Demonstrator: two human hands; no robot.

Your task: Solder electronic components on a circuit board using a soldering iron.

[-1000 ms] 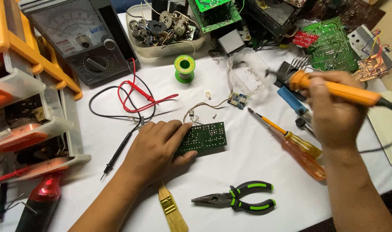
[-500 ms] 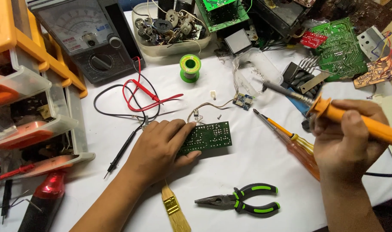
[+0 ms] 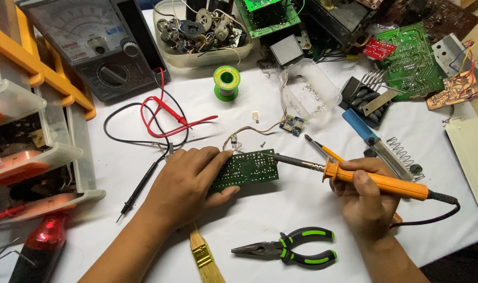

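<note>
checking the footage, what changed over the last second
The right hand swung the orange soldering iron from up and to the right down and leftward, bringing its tip to the edge of the green circuit board. The left hand kept holding the board; the pliers stayed put.

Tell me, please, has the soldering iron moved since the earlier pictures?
Yes. The soldering iron in the right hand swung left; its tip, earlier near the blue tool, now meets the green circuit board.

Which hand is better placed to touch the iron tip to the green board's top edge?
Right. The right hand holds the orange soldering iron, its tip at the green circuit board's top edge. The left hand is busy pinning the board to the table.
</note>
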